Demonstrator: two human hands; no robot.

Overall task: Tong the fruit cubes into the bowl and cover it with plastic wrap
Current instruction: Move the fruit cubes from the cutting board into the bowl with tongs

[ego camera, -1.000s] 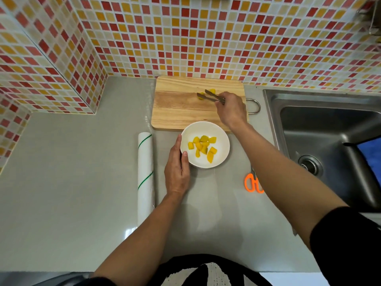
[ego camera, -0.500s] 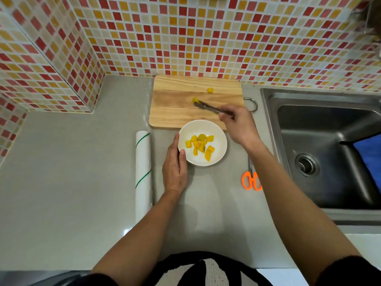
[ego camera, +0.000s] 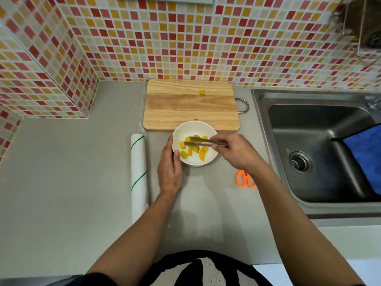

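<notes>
Hands: the left hand point(ego camera: 170, 170) lies on the surface with straight fingers and the thumb against the near-left wall of the bowl point(ego camera: 209, 129), steadying it without curling round it; the right hand point(ego camera: 237, 150) pinches the handle end of the tongs point(ego camera: 203, 142).
Tongs: held low over the bowl, tips pointing left above the fruit, arms slightly apart; whether a cube sits between the tips cannot be told.
Fruit in bowl: a small heap of yellow fruit cubes point(ego camera: 193, 150) lies in the middle of the bowl.
Fruit left: one cube point(ego camera: 202, 92) sits alone near the far edge of the cutting board point(ego camera: 185, 108).
Bowl: white, on the surface just in front of the board's near edge.
Wrap: the roll of plastic wrap point(ego camera: 139, 174) lies lengthwise on the surface, just left of the left hand, not yet opened.
Scissors: orange-handled scissors point(ego camera: 245, 179) lie near the surface's right edge by the sink point(ego camera: 321, 153), partly under the right forearm.
Handling, fruit: the cubes look soft, wet and slippery, so a light squeeze across flat sides should suit; too much pressure would likely mash them.
Handling, wrap: thin, light and clingy by the look of it; best taken by the free edge with both hands.
Progress: probably one cube to go before covering.
</notes>
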